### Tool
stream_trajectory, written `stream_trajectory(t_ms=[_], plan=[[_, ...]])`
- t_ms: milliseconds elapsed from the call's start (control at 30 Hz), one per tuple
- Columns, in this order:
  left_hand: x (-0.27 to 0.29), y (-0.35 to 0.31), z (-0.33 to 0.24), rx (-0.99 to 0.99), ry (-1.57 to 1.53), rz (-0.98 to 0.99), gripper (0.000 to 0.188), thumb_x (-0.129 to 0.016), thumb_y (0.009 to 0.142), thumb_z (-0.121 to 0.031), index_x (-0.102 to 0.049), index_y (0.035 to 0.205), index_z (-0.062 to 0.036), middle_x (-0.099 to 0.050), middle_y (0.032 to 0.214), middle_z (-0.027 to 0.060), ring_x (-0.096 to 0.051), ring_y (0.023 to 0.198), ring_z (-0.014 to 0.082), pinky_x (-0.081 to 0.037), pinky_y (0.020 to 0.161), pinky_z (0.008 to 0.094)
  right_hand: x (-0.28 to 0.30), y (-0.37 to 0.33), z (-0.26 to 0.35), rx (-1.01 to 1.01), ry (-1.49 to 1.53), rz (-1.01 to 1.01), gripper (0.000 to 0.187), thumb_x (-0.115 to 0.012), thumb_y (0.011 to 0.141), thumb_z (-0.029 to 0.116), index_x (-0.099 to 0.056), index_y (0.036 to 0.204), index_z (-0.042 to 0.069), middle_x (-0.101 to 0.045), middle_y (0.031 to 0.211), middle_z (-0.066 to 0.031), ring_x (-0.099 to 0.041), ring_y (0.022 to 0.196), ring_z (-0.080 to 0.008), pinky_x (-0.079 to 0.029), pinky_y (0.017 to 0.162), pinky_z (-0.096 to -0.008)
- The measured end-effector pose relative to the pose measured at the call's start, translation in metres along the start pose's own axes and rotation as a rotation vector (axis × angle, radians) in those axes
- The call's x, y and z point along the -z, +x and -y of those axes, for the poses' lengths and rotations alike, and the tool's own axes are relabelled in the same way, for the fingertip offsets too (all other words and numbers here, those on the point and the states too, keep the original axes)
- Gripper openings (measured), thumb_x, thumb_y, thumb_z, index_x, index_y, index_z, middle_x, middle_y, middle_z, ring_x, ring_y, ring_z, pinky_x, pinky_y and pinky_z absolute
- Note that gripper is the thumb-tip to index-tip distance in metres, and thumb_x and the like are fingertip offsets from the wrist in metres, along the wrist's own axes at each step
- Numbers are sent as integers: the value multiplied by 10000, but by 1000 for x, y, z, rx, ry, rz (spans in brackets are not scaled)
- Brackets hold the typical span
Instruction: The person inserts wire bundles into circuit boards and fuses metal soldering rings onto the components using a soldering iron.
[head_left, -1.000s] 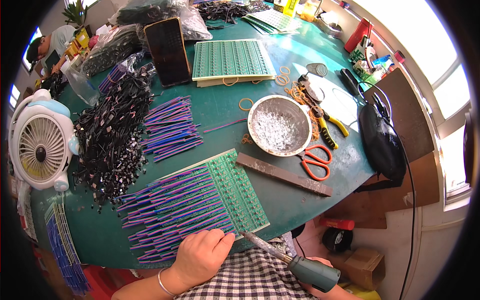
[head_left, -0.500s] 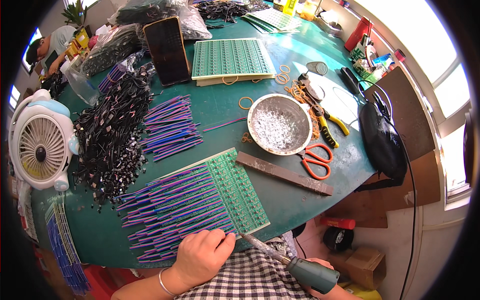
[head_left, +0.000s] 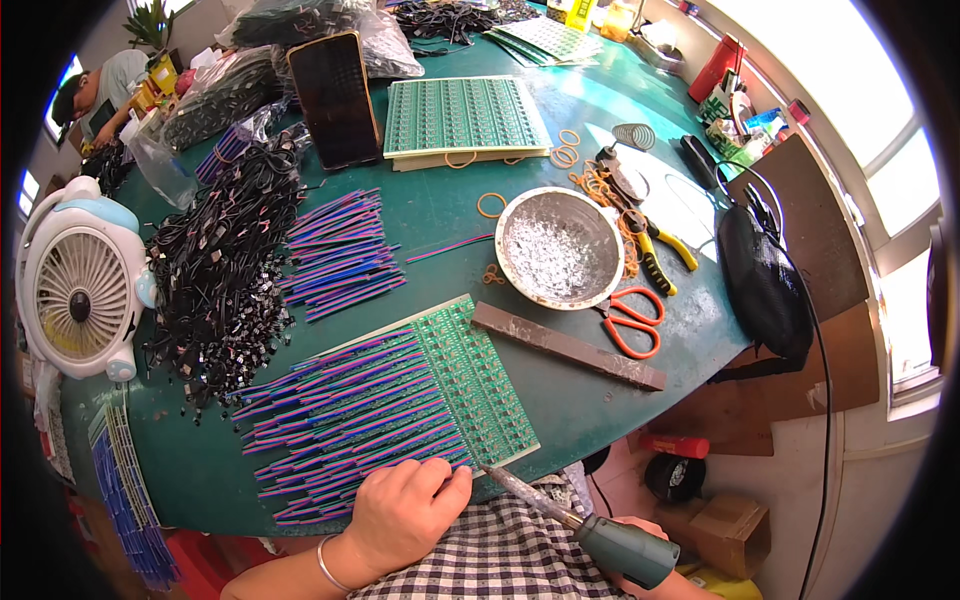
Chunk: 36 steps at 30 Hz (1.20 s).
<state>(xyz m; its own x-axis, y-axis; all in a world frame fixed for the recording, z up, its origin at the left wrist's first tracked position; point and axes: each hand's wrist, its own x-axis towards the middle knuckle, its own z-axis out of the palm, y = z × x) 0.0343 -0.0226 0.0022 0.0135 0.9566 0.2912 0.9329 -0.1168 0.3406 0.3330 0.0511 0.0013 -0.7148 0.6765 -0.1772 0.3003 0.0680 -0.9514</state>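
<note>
A green circuit board panel (head_left: 478, 375) lies at the table's near edge, with rows of blue and pink wires (head_left: 350, 400) across its left part. My left hand (head_left: 410, 508), wearing a bangle, is closed at the panel's near edge, thumb and fingers pinched on a wire that they mostly cover. In my right hand (head_left: 640, 560) is a soldering iron (head_left: 625, 550) with a dark green handle. Its tip meets the panel's near edge just right of my left fingertips. The handle hides most of my right fingers.
Beyond the panel are a brown bar (head_left: 568, 347), a metal bowl (head_left: 560, 248), orange-handled scissors (head_left: 632, 322) and yellow-black pliers (head_left: 660, 255). Loose wires (head_left: 345, 255), black cables (head_left: 225, 260) and a fan (head_left: 82, 285) lie left. A phone (head_left: 335, 102) stands near stacked boards (head_left: 465, 115). A person (head_left: 115, 85) sits far left.
</note>
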Motion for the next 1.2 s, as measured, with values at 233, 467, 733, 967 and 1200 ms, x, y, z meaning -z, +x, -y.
stream_trajectory(t_ms=[233,467,733,967,1200], plan=[[0,0,-1,4,6,-10,178,-653,751,-119,-705,921,-114,-559,781,-6,-564,639,166,-435,502,309,2,1,-5,78,-108,6,429,-654,864,277,-612,1145,-44,-659,1047,-168,-656,895,-266,-519,807,-352],[-1,0,0,-1,-11,-22,185,-660,738,-115,-704,918,-109,-559,777,-6,-561,632,168,-431,498,309,4,3,1,97,-77,7,473,-663,848,323,-611,1146,-41,-648,1073,-171,-644,922,-281,-510,823,-370],[0,-1,0,-3,-11,-16,186,-655,740,-110,-705,920,-112,-560,780,-8,-564,638,168,-435,508,309,3,5,10,127,-121,5,378,-658,845,214,-622,1128,-32,-640,1074,-179,-636,914,-292,-508,810,-380],[-1,-2,0,9,-14,-8,183,-644,750,-120,-704,922,-118,-563,784,-10,-566,646,168,-438,518,314,0,3,4,96,-134,-32,333,-654,829,133,-632,1119,-30,-641,1075,-186,-634,921,-307,-507,823,-382],[0,-1,0,8,-10,-8,189,-644,748,-122,-704,926,-125,-562,784,-9,-563,642,169,-433,510,314,-1,7,3,138,-68,-43,341,-656,821,125,-630,1121,-33,-642,1090,-194,-637,915,-308,-508,824,-377]])
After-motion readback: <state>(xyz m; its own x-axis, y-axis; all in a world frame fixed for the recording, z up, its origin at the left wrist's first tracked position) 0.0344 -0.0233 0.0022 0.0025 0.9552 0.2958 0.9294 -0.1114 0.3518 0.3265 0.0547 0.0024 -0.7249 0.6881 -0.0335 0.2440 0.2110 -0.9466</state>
